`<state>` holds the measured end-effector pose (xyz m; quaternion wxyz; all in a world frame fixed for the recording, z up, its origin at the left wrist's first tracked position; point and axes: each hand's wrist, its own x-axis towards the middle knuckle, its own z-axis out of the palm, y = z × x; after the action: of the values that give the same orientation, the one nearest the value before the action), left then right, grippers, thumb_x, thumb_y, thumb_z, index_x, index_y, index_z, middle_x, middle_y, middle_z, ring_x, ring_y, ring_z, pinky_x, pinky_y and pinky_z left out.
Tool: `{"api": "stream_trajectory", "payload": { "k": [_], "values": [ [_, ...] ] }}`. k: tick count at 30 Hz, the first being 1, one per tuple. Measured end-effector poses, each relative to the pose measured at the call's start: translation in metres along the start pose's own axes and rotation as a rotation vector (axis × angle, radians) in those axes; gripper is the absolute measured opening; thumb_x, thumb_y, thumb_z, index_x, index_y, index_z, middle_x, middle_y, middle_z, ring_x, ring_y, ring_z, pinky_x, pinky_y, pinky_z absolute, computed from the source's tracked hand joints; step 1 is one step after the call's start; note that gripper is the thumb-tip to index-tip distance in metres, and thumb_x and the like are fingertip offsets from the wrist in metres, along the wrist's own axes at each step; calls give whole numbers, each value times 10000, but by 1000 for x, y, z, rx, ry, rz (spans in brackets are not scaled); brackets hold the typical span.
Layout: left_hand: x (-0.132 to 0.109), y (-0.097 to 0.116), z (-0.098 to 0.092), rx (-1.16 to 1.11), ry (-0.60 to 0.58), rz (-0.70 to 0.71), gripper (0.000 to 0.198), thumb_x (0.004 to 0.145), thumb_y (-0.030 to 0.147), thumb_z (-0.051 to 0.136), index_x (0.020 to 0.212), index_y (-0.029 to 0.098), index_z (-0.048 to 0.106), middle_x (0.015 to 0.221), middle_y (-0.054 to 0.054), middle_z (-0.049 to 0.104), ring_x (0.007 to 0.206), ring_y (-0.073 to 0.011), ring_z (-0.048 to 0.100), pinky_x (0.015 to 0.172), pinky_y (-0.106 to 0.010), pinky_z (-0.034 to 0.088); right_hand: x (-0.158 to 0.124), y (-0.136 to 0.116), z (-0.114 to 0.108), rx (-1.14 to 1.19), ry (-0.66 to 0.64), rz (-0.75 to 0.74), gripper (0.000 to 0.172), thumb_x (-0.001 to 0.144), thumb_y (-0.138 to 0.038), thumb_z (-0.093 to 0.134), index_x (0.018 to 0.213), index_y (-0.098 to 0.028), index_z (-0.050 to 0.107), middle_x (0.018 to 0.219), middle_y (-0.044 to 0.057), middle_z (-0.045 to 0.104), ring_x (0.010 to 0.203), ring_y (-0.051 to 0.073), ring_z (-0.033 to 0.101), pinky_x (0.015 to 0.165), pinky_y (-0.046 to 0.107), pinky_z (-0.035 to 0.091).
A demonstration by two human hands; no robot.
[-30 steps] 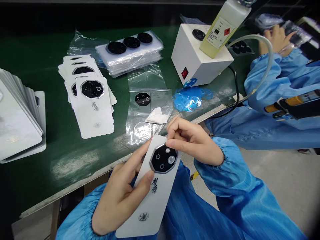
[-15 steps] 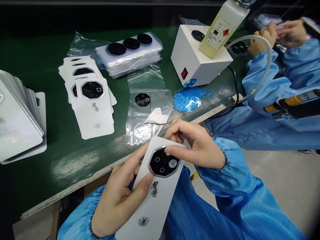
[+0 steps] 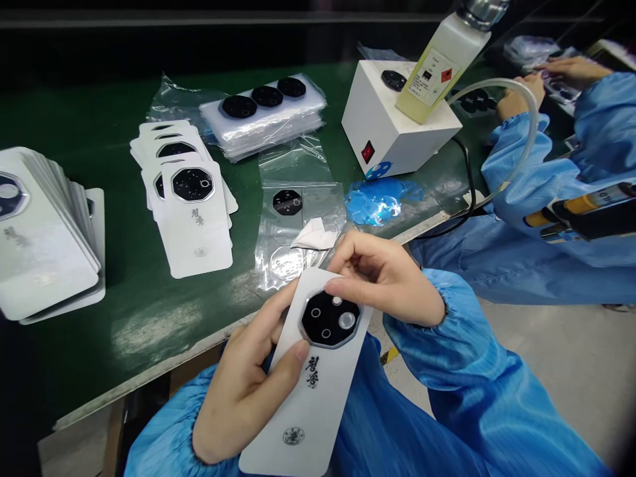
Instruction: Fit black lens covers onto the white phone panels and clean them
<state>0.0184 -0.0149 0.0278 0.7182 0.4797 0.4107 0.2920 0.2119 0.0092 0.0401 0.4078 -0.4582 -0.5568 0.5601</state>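
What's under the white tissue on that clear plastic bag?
The folded white tissue lies on the clear plastic bag; a black octagonal piece shows beyond it. What lies beneath the tissue is covered and cannot be seen.

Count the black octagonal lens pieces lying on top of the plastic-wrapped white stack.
3: the left lens piece, the middle lens piece and the right lens piece, in a row on the plastic-wrapped white stack. More may be hidden inside the stack.
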Motion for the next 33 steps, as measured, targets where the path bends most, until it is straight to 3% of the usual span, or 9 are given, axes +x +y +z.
{"api": "stream_trajectory", "payload": {
  "k": [5, 9, 12, 15, 22, 27, 30, 33],
  "values": [
    [-5, 7, 7, -112, 120, -52, 588, 843, 283, 587, 1381, 331, 356, 690, 16, 704, 514, -125, 632, 460, -178, 503, 21, 14, -4, 76, 111, -9, 149, 836, -272, 560, 731, -174, 519, 570, -64, 477, 475, 47, 409, 441, 188, 315],
    [-13, 11, 14, -111, 249, 141, 621, 871, 235, 545, 1402, 413, 277, 672, 37, 703, 473, -123, 634, 444, -193, 530, 47, 44, -10, -203, 290, -92, 155, 814, -303, 554, 725, -177, 536, 595, -51, 481, 527, 65, 414, 483, 208, 309],
    [-18, 12, 16, -63, 332, 279, 586, 876, 230, 541, 1375, 446, 323, 632, 55, 693, 435, -113, 618, 483, -213, 564, 62, 63, -14, -265, 309, -94, 173, 772, -317, 586, 686, -177, 531, 590, -45, 480, 542, 76, 410, 507, 223, 305],
    [-20, 11, 14, -56, 375, 315, 583, 873, 262, 551, 1367, 469, 321, 646, 60, 698, 480, -137, 646, 506, -239, 587, 67, 71, -17, -275, 307, -83, 224, 782, -384, 558, 685, -186, 512, 570, -50, 464, 508, 79, 402, 495, 231, 308],
    [-23, 10, 12, -54, 400, 300, 589, 867, 296, 557, 1369, 472, 305, 599, 44, 652, 538, -150, 650, 525, -228, 577, 64, 68, -19, -312, 295, -62, 264, 780, -439, 552, 682, -195, 518, 570, -43, 466, 512, 90, 412, 494, 241, 329],
    [-20, 9, 12, -87, 461, 264, 610, 842, 279, 581, 1380, 412, 327, 529, 51, 618, 453, -139, 610, 459, -207, 545, 64, 71, -17, -384, 292, -78, 215, 802, -384, 532, 691, -200, 514, 570, -40, 483, 514, 96, 430, 500, 243, 340],
    [-15, 6, 0, -129, 507, 202, 666, 793, 307, 638, 1384, 380, 340, 488, 65, 618, 404, -121, 579, 414, -178, 509, 58, 73, -16, -470, 323, -129, 172, 817, -337, 520, 715, -199, 529, 601, -30, 509, 539, 99, 448, 523, 245, 352],
    [-9, 3, -19, -134, 626, 152, 747, 730, 323, 699, 1386, 370, 344, 605, 55, 700, 465, -136, 628, 415, -177, 513, 53, 74, -19, -557, 393, -193, 155, 855, -309, 473, 771, -197, 540, 655, -13, 527, 575, 106, 475, 550, 250, 375]
  ]
}}
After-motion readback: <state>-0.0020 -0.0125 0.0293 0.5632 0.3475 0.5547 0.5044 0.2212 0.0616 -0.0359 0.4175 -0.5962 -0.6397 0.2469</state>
